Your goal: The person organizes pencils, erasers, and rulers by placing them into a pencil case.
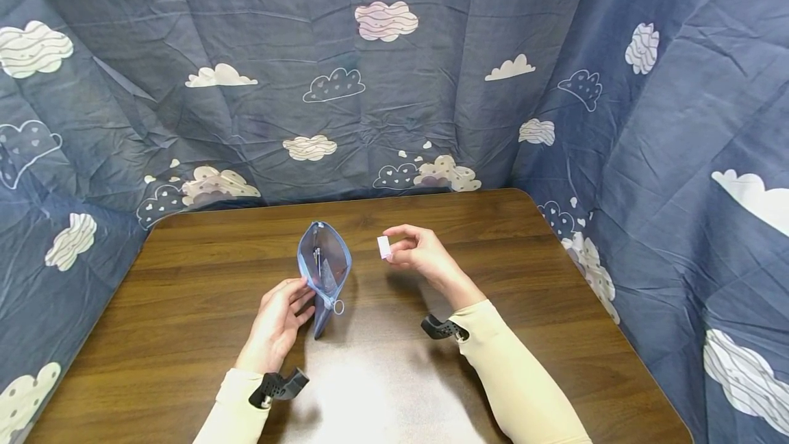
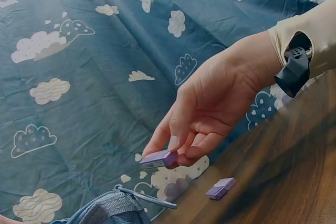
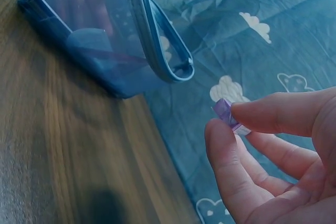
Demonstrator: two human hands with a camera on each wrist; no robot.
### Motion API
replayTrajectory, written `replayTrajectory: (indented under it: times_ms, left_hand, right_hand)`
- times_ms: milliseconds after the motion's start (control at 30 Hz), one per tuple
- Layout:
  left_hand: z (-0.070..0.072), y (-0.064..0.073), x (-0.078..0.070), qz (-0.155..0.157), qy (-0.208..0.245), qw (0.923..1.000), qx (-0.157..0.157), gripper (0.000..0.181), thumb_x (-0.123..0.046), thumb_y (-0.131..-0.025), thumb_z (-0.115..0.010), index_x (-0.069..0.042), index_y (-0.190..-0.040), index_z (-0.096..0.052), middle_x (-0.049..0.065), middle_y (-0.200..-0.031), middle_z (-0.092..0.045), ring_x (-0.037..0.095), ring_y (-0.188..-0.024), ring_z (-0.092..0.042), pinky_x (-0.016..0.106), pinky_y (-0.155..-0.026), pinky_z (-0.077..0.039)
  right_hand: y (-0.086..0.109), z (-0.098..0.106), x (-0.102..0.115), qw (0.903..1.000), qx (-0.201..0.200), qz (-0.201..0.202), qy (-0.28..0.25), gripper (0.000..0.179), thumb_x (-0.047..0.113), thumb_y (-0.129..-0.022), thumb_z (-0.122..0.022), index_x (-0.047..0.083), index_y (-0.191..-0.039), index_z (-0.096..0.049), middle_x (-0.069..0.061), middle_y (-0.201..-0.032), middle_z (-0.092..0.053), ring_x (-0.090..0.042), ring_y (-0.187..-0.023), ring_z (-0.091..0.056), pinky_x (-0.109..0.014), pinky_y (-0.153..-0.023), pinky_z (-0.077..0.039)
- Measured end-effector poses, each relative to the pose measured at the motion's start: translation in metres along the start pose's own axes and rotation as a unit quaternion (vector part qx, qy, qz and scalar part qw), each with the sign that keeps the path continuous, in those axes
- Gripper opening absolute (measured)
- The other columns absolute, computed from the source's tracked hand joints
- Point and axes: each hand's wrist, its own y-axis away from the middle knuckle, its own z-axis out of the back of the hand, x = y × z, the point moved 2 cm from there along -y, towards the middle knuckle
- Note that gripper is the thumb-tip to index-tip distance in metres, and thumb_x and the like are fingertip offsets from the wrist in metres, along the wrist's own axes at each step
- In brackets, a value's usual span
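My right hand (image 1: 425, 259) pinches a small purple-and-white eraser (image 1: 384, 247) between thumb and fingertips, above the table and to the right of a pencil pouch. The held eraser (image 2: 159, 159) also shows in the left wrist view. My left hand (image 1: 277, 321) grips the translucent blue pouch (image 1: 323, 297) at its left side, thumb near the rim. The pouch stands with its zipped mouth spread wide; a ring pull (image 1: 338, 307) hangs at the near end. Inside lie pens (image 1: 318, 262) and a clear pointed piece (image 1: 329, 278). Another small purple block (image 2: 221, 188) lies on the table in the left wrist view.
The brown wooden table (image 1: 203, 279) carries a bright glare at its near side. A dark blue curtain (image 1: 425, 101) with cloud prints hangs behind it and along the sides. Each wrist wears a black camera mount (image 1: 444, 327).
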Motion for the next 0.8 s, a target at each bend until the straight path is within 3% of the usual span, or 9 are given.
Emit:
replayTrajectory:
  times_ms: [367,633,800]
  left_hand:
    - [-0.001,0.000,0.000,0.001,-0.002,1.0000,0.008,0.022,-0.010,-0.099,-0.060,-0.015,-0.079,-0.068,0.005,-0.094,-0.070,0.027,-0.108,-0.058,0.053,-0.106,-0.027]
    - [-0.001,-0.001,0.001,-0.001,0.000,1.0000,0.007,0.024,-0.009,-0.100,-0.059,-0.014,-0.078,-0.068,0.006,-0.094,-0.071,0.025,-0.105,-0.060,0.054,-0.105,-0.026]
    - [-0.002,-0.001,0.000,-0.002,-0.001,1.0000,0.005,0.024,-0.009,-0.099,-0.059,-0.014,-0.078,-0.069,0.007,-0.096,-0.071,0.025,-0.106,-0.060,0.054,-0.105,-0.026]
  right_hand:
    - [-0.002,-0.011,0.003,1.0000,0.005,0.004,-0.003,0.050,-0.013,-0.080,-0.070,0.000,-0.128,-0.062,-0.015,-0.087,-0.071,-0.019,-0.079,-0.069,-0.057,-0.087,-0.051]
    - [-0.001,-0.021,0.006,0.9997,0.017,0.011,0.017,0.051,-0.011,-0.080,-0.071,0.000,-0.129,-0.062,-0.016,-0.089,-0.072,-0.019,-0.080,-0.069,-0.055,-0.088,-0.052]
    - [-0.002,-0.028,0.008,0.9995,0.026,0.013,0.014,0.051,-0.010,-0.079,-0.072,-0.001,-0.128,-0.062,-0.014,-0.087,-0.071,-0.018,-0.079,-0.069,-0.048,-0.085,-0.055]
